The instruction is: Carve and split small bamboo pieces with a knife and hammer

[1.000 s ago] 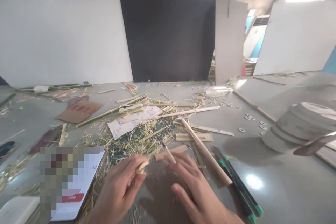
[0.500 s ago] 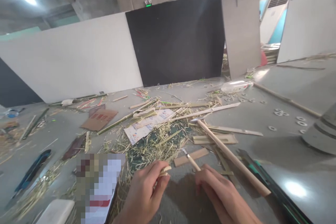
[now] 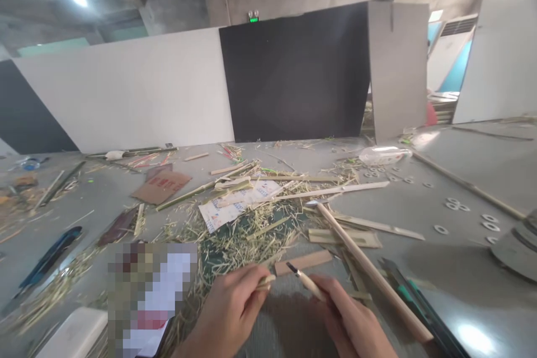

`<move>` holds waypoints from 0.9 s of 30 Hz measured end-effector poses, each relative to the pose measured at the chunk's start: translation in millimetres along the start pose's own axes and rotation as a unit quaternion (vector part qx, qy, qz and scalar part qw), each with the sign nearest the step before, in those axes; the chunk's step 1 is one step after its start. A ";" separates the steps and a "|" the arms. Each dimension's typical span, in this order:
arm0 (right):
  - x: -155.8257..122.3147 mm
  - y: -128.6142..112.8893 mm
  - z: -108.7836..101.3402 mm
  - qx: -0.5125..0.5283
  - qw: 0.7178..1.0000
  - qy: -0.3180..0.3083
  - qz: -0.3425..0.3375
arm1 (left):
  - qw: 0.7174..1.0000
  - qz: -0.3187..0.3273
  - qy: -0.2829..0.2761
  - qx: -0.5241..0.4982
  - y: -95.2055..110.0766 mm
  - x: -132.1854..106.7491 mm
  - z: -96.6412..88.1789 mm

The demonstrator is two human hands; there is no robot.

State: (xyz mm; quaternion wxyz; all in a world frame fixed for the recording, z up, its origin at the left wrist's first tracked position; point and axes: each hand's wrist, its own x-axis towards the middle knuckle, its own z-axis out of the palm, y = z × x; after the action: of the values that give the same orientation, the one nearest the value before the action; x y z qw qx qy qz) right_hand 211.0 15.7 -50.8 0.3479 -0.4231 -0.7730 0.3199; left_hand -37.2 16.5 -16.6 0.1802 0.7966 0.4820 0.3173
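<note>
My left hand is closed, pinching a short pale bamboo piece between thumb and fingers; most of the piece is hidden by the hand. To its right, my right hand grips a small carving knife with a light wooden handle. Its dark metal tip points up and left, apart from the bamboo piece. A flat brown strip lies just beyond the tip. Thin bamboo shavings cover a dark green mat ahead of my left hand.
A long wooden-handled blade and a green-and-black cutter lie at the right. Leftward are a phone and a blue utility knife. White rings, bamboo strips and a plastic bottle lie farther off.
My right hand has turned the carving knife, so its tip shows darker and sits lower. My left hand still pinches the bamboo piece, slightly lower in view. The camera view has tilted a little upward.
</note>
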 end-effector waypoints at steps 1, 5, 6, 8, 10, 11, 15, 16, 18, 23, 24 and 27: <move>2.2 -8.2 -4.0 -0.003 1.000 0.010 -0.005 | 1.000 -0.003 -0.007 -0.003 2.1 -0.2 -1.1; 2.5 -20.8 -10.8 -0.019 1.000 -0.014 0.005 | 1.000 0.002 -0.029 0.010 2.8 -0.5 -3.3; 0.7 -20.3 -10.6 -0.020 0.999 -0.026 0.008 | 0.999 0.006 -0.032 0.015 1.7 -0.7 -3.5; -3.3 -19.1 -9.8 -0.019 0.999 -0.046 0.012 | 0.999 0.014 -0.035 0.022 -0.2 -1.1 -3.8; -6.0 -19.7 -9.9 -0.015 0.999 -0.049 0.015 | 0.999 0.022 -0.039 0.028 -1.0 -1.9 -4.0; -6.4 -20.7 -10.6 -0.015 0.999 -0.043 0.015 | 0.998 0.022 -0.047 0.032 -0.9 -2.4 -4.1; -2.9 -25.3 -15.5 -0.018 1.000 -0.014 -0.007 | 0.997 0.013 -0.066 0.036 1.4 -4.0 -5.1; -1.9 -26.0 -16.7 -0.019 1.000 -0.010 -0.013 | 0.997 0.009 -0.071 0.034 2.2 -4.2 -5.4; -0.8 -26.7 -18.6 -0.024 1.000 -0.004 -0.020 | 0.996 0.005 -0.078 0.033 3.6 -4.4 -5.9; -3.0 -28.2 -20.9 -0.029 0.999 -0.021 -0.033 | 0.997 0.015 -0.059 0.051 4.2 -3.8 -5.4; -3.5 -28.6 -21.0 -0.025 0.999 -0.028 -0.034 | 0.997 0.020 -0.052 0.055 3.6 -3.5 -5.1; -4.2 -29.4 -21.0 -0.019 0.998 -0.039 -0.033 | 0.997 0.029 -0.042 0.061 0.9 -3.0 -3.9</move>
State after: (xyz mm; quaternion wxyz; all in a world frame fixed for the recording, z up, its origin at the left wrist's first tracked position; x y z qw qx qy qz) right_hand 217.0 3.4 -17.1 0.3197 -0.3911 -0.8057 0.3094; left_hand -40.2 13.4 -14.2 0.1419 0.8325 0.4691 0.2583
